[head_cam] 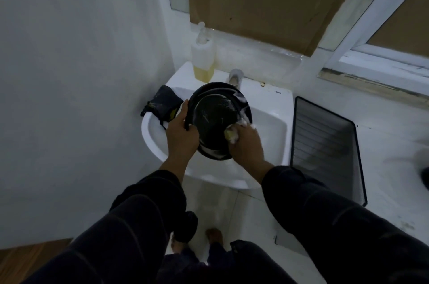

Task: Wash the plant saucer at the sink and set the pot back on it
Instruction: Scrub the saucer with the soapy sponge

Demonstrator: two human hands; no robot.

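Mid-frame we're scrubbing: left hand (182, 131) grips the saucer (213, 116) rim, right hand (245, 142) clutches a soapy sponge (232, 135); rinsing likely next.

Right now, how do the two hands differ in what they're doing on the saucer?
1. The left hand grips the saucer by its left rim; the right hand works at its lower right edge.
2. Left holds only the saucer; right holds a soapy yellow sponge.
3. Right is foamy; left shows no foam.
Shared: both are over the sink, with dark sleeves.
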